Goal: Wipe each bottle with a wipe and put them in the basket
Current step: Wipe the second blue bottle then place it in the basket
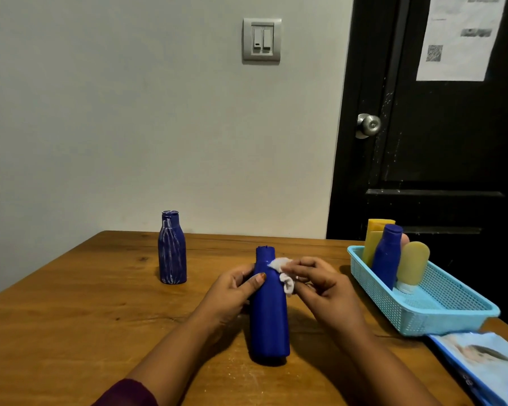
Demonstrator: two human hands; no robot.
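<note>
Grip of left hand (235, 291) wraps upright dark-blue plastic bottle (269, 320) on brown wooden worktop (71, 317); right hand (326, 291) pinches crumpled white wipe (279, 263) against its shoulder (light-blue mesh plastic basket (408, 315) stands near, right).

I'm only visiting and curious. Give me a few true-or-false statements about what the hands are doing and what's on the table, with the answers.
1. The left hand holds the plain blue bottle. True.
2. The right hand is empty. False: it pinches a white wipe against the bottle's shoulder.
3. The basket holds nothing. False: several containers stand in it, among them a yellow bottle.
4. A streaked blue bottle stands upright on the table, apart from both hands. True.
</note>
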